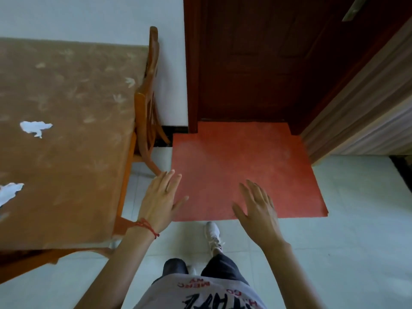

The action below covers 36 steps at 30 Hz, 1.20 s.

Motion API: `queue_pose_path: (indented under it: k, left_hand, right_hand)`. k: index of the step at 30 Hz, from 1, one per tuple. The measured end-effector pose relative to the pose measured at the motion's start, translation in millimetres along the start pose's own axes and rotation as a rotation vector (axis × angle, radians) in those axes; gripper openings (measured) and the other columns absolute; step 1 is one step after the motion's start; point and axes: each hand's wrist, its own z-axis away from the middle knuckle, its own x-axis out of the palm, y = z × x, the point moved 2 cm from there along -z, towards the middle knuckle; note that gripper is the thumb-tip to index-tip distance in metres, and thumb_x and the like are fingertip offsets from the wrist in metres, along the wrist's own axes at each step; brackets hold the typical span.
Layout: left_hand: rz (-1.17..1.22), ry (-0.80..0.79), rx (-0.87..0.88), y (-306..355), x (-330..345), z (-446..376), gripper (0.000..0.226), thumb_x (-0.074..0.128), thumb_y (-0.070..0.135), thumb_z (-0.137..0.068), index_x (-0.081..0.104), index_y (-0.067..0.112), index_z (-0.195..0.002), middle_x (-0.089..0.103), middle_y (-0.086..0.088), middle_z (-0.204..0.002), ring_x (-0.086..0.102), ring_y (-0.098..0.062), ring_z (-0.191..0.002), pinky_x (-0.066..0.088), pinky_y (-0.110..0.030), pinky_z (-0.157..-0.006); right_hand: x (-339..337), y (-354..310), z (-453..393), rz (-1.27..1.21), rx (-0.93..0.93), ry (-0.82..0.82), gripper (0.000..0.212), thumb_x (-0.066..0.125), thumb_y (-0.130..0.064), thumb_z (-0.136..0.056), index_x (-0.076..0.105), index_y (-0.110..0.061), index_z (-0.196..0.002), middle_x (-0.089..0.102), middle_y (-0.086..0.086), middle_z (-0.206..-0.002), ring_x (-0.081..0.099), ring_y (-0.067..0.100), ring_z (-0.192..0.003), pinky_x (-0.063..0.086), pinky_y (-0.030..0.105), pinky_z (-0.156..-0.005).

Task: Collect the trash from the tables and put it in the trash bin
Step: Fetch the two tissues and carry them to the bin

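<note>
Two torn white paper scraps lie on the table with the brown patterned cloth [73, 152] at my left: one scrap [34, 128] near the middle left, another scrap [9, 192] at the left edge of view. My left hand [159, 199] hovers open, palm down, just right of the table's edge, over the floor. To its right, my right hand [258, 207] is also open and empty above the red mat. No trash bin is in view.
A wooden chair [148, 101] is tucked at the table's right end against the white wall. A red mat [240, 170] lies before a dark wooden door [252, 63]. A striped curtain [365, 103] hangs at right. Pale tiled floor [334, 253] surrounds my feet.
</note>
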Motion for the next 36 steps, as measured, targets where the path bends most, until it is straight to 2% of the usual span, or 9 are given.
queue_pose_path:
  k: [4,8,15,19,23,26,31,34,36]
  left_hand:
    - [0.026,0.023,-0.093,-4,-1,-37,0.075,0.013,0.06,-0.091,0.052,0.005,-0.124,0.053,-0.019,-0.129,0.045,-0.036,-0.124,0.04,-0.05,-0.101]
    - [0.056,0.029,-0.179,-3,-2,-67,0.072,0.018,0.058,-0.091,0.05,0.004,-0.126,0.051,-0.019,-0.13,0.043,-0.036,-0.126,0.039,-0.052,-0.101]
    - [0.114,0.127,-0.322,0,-14,-92,0.066,0.02,0.056,-0.092,0.049,0.005,-0.123,0.055,-0.021,-0.125,0.048,-0.039,-0.12,0.039,-0.048,-0.097]
    - [0.134,0.181,-0.414,-13,-25,-89,0.053,0.019,0.056,-0.093,0.041,0.015,-0.119,0.058,-0.02,-0.122,0.051,-0.038,-0.117,0.041,-0.048,-0.096]
    - [0.128,0.172,-0.519,-36,-30,-77,0.072,0.016,0.058,-0.092,0.05,0.004,-0.124,0.054,-0.022,-0.127,0.048,-0.04,-0.121,0.042,-0.054,-0.096]
    - [0.124,0.181,-0.601,-55,-34,-61,0.075,0.015,0.058,-0.092,0.053,0.002,-0.122,0.055,-0.022,-0.127,0.049,-0.04,-0.12,0.044,-0.056,-0.093]
    - [0.087,0.256,-0.727,-88,-39,-26,0.069,0.016,0.055,-0.094,0.05,0.003,-0.124,0.056,-0.02,-0.126,0.039,-0.032,-0.123,0.041,-0.047,-0.099]
    - [0.072,0.276,-0.826,-106,-45,-1,0.07,0.014,0.054,-0.094,0.053,0.003,-0.122,0.058,-0.018,-0.124,0.049,-0.034,-0.12,0.044,-0.046,-0.095]
    - [0.065,0.296,-0.886,-116,-47,15,0.071,0.014,0.054,-0.094,0.055,0.003,-0.121,0.058,-0.019,-0.124,0.052,-0.036,-0.117,0.044,-0.048,-0.096]
  right_hand:
    - [-3,15,-59,-0.012,-0.063,-0.057,0.05,0.042,-0.038,-0.083,0.053,-0.009,-0.122,0.055,0.012,-0.129,0.051,0.03,-0.118,0.042,0.044,-0.095]
    - [-11,30,-113,0.011,-0.128,-0.099,0.052,0.043,-0.044,-0.085,0.055,-0.012,-0.124,0.056,0.01,-0.13,0.052,0.027,-0.118,0.039,0.038,-0.094]
    - [-13,28,-179,0.007,-0.262,-0.17,0.053,0.041,-0.044,-0.085,0.056,-0.01,-0.122,0.055,0.014,-0.129,0.054,0.031,-0.115,0.045,0.045,-0.09]
    - [-4,5,-200,0.015,-0.353,-0.231,0.053,0.04,-0.044,-0.086,0.058,-0.009,-0.121,0.058,0.016,-0.126,0.057,0.035,-0.112,0.046,0.047,-0.088]
    - [13,-26,-218,-0.004,-0.434,-0.326,0.06,0.032,-0.049,-0.086,0.052,-0.011,-0.129,0.048,0.015,-0.137,0.047,0.035,-0.123,0.039,0.049,-0.097]
    - [26,-55,-227,-0.027,-0.472,-0.382,0.065,0.028,-0.053,-0.085,0.047,-0.014,-0.133,0.041,0.012,-0.143,0.039,0.034,-0.129,0.033,0.049,-0.103]
    - [45,-113,-239,0.023,-0.654,-0.417,0.056,0.036,-0.049,-0.086,0.057,-0.011,-0.122,0.056,0.015,-0.128,0.055,0.034,-0.115,0.046,0.047,-0.089]
    - [55,-150,-241,0.0,-0.744,-0.454,0.069,0.025,-0.057,-0.085,0.046,-0.013,-0.134,0.043,0.012,-0.142,0.037,0.029,-0.132,0.028,0.038,-0.104]
    - [62,-173,-240,-0.01,-0.819,-0.461,0.07,0.02,-0.055,-0.083,0.039,-0.015,-0.138,0.033,0.008,-0.148,0.027,0.025,-0.138,0.016,0.03,-0.107]
